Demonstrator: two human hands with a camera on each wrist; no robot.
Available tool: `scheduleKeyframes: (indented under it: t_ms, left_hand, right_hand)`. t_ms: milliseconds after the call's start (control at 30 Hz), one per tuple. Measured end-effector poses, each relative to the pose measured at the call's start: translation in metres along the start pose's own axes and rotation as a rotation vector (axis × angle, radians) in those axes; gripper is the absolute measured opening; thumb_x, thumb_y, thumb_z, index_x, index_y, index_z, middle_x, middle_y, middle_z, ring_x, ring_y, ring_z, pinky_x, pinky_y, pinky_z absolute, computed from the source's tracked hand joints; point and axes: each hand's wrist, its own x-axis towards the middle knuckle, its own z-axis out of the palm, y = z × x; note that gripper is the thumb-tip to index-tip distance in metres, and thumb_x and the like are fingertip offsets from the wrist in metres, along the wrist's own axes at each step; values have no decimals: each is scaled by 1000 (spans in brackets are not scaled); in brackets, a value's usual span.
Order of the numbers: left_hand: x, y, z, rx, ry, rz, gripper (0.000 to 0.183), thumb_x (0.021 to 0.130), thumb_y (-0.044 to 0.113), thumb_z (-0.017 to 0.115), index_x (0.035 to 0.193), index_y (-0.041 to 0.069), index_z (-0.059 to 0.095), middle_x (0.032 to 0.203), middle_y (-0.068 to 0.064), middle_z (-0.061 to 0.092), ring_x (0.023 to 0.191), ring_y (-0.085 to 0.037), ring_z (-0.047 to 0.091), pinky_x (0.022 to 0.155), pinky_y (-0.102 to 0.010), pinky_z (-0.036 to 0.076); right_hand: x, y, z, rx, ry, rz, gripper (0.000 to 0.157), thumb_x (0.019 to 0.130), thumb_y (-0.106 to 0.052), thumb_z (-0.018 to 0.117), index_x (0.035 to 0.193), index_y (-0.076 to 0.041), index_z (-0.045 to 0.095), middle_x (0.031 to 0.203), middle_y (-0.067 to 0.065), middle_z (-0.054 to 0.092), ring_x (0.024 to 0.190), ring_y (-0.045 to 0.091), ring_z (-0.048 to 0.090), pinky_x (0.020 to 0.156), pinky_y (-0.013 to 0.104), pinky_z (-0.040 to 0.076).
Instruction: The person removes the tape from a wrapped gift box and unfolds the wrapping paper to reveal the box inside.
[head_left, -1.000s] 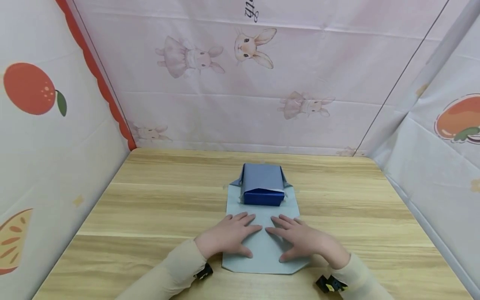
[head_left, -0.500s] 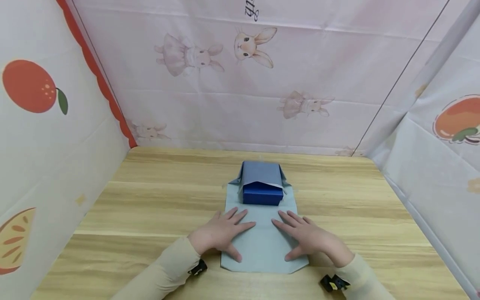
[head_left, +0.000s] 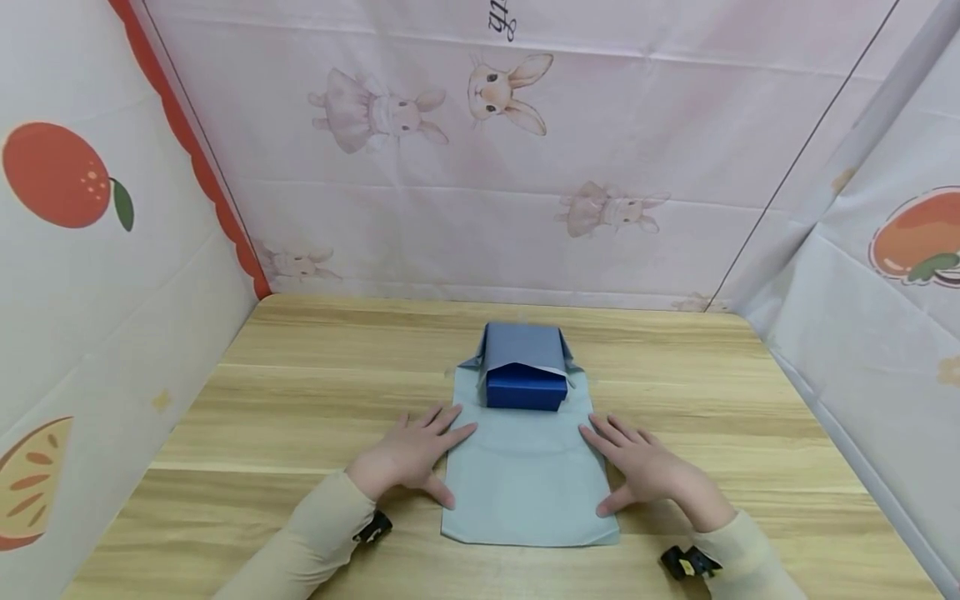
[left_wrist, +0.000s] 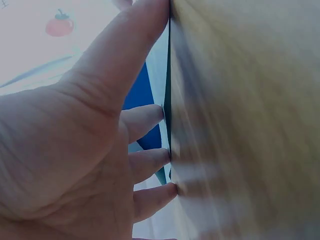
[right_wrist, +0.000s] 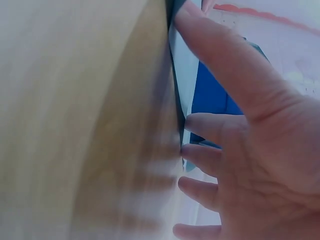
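A light blue sheet of paper (head_left: 528,475) lies on the table, its near end flat. On its far end sits a dark blue box (head_left: 527,390), partly covered by a folded flap of the paper (head_left: 523,343). My left hand (head_left: 408,454) spreads its fingers at the sheet's left edge, fingertips and thumb touching the margin. Opposite it, my right hand (head_left: 648,471) lies spread along the right edge, thumb near the lower corner. Both wrist views show straight fingers of the left hand (left_wrist: 75,130) and right hand (right_wrist: 270,135) along the paper's edge.
The wooden table (head_left: 315,400) extends on both sides of the paper. A rabbit-printed cloth (head_left: 450,208) hangs behind it, with fruit-printed cloths (head_left: 97,283) at the sides. Bits of clear tape show beside the box.
Both hands have slid apart over the paper, the left leftward and the right rightward, from near its middle to its side edges. The box has stayed in place.
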Motion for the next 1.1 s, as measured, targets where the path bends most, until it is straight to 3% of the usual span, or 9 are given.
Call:
scheduleKeyframes:
  t_ms: [333,600,733,833,967,1100]
  left_hand:
    - [2,-3,4,18,-4,-19,109,65,66,76,155,28,27,165,-6,15,152,-35,14,112,-70,20]
    - [4,-3,-1,-21,77,11,89,75,55,76,149,21,41,159,-13,30,147,-39,26,111,-70,22]
    - [5,-2,-6,-36,175,31,71,85,48,70,144,16,48,153,-16,40,141,-38,38,108,-67,31]
    - [8,-2,-11,-18,291,82,58,90,40,68,138,12,54,143,-16,52,130,-35,51,101,-61,43]
    - [12,-3,-19,35,472,180,44,90,30,71,127,8,63,125,-11,65,110,-26,65,91,-45,55]
    - [17,-2,-30,58,612,235,37,88,26,73,120,9,67,116,-6,70,100,-20,69,86,-35,57]
  right_hand:
    - [1,2,-1,37,-14,3,108,71,-53,80,155,-11,25,163,17,17,149,45,11,112,71,14]
    - [-2,5,-7,61,102,-43,80,80,-31,79,146,-4,43,154,27,31,142,54,20,108,72,23]
    - [2,6,-9,70,199,-87,73,83,-27,77,144,-4,45,152,26,36,140,51,30,108,67,31]
    - [6,5,-11,69,274,-111,69,84,-24,76,144,-4,46,149,26,41,136,47,39,106,62,37]
    - [11,1,-19,76,359,-135,63,86,-18,74,141,-1,48,143,28,46,131,46,45,103,60,42]
    - [17,-1,-30,107,412,-143,60,87,-13,72,140,1,48,142,28,47,130,48,45,103,62,41]
